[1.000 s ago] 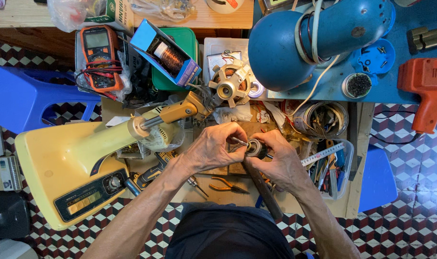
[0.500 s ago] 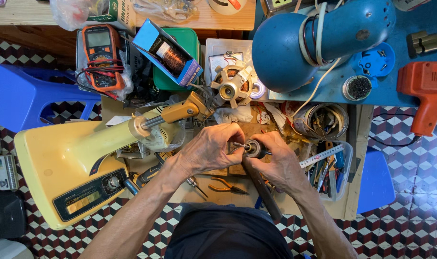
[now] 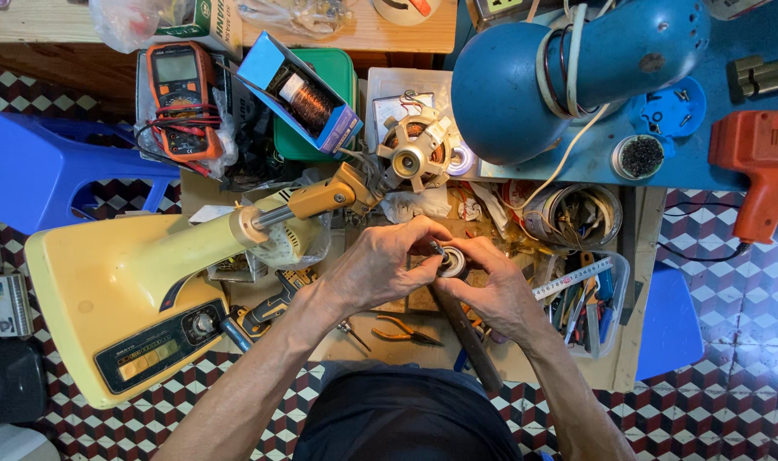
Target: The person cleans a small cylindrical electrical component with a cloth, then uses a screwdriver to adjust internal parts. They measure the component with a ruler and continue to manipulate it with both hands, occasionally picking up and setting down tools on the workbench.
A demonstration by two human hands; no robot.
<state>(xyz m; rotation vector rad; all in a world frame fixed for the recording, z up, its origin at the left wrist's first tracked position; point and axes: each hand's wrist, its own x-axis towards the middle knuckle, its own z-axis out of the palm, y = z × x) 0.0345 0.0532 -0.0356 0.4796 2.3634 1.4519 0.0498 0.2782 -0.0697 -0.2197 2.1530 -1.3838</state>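
Centre frame: both hands, left (image 3: 387,266) and right (image 3: 494,290), clamped on small round metal part (image 3: 450,261); likely rigid, light, best gripped by its rim

A small round metal part (image 3: 450,261), silvery with a pale ring face, sits pinched between both hands just above the cluttered worktop (image 3: 423,341). A thin shaft pokes out of its upper left side. Most of its body is hidden by the fingers (image 3: 423,235).

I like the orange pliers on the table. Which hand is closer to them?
Right. The right hand is just above the orange pliers, toward their tips; the left hand sits higher, farther away.
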